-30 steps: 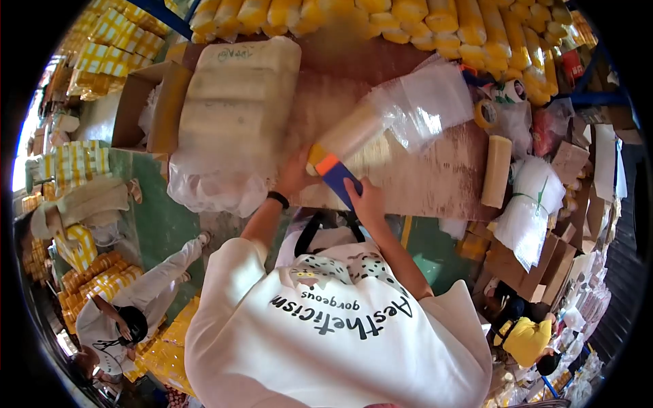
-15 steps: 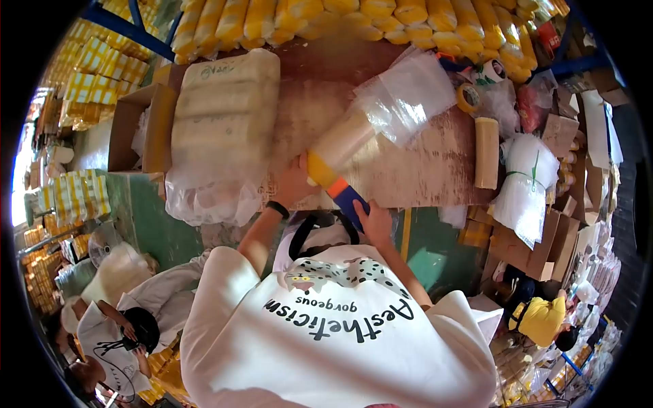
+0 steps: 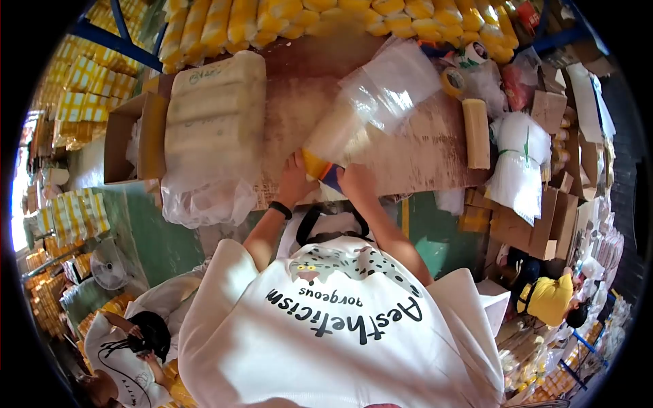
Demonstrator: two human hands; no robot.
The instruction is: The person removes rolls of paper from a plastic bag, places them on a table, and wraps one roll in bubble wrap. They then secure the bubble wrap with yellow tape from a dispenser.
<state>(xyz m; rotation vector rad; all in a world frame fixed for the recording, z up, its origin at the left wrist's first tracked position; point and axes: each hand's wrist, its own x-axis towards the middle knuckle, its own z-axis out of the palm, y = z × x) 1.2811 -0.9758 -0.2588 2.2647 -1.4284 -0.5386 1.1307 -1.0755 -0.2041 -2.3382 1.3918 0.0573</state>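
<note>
Near the front edge of the wooden table (image 3: pixel 422 160) lies a clear plastic sleeve (image 3: pixel 331 139) with a yellow end (image 3: pixel 313 163), beside a blue and orange piece (image 3: pixel 332 176). My left hand (image 3: pixel 296 180), below a black wristband, has its fingers closed on the yellow end. The blue piece is gripped by my right hand (image 3: pixel 356 181), whose fingers are bent round its far end. Beyond them, flat clear plastic bags (image 3: pixel 394 81) overlap the sleeve. A large wrapped pack (image 3: pixel 214 115) lies to the left of my hands.
Yellow and white rolls (image 3: pixel 299 17) line the table's back. An open carton (image 3: pixel 151 139) stands left. Tape (image 3: pixel 452 81), a tan block (image 3: pixel 476 134) and tied white bags (image 3: pixel 520 160) lie right. One person (image 3: pixel 129 353) is at lower left, another (image 3: pixel 546 300) at lower right.
My right hand has moved up and left with the blue piece, closer to my left hand. Less of the blue piece shows. The whole view has shifted slightly.
</note>
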